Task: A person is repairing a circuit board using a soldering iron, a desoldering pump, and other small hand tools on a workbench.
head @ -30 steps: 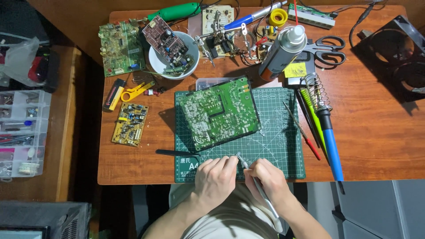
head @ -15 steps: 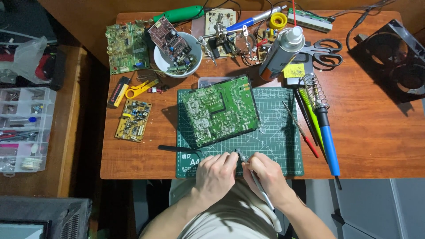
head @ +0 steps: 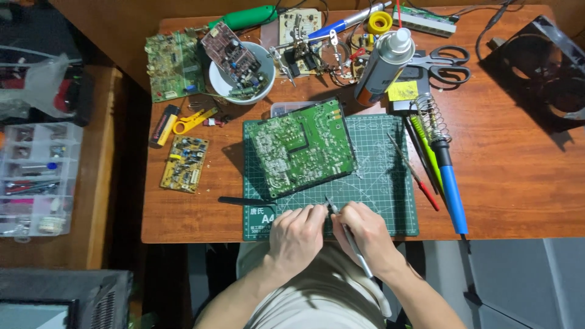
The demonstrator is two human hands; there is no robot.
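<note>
Whatever the left hand (head: 297, 234) pinches at its fingertips is too small to make out, and the slim metal tool (head: 348, 239) gripped like a pen in the right hand (head: 365, 234) has its tip hidden between the two hands. Both rest at the near edge of the green cutting mat (head: 378, 183) on the tabletop (head: 506, 164), just below the green circuit board (head: 301, 146). Since half a second ago, the hands have hardly shifted.
</note>
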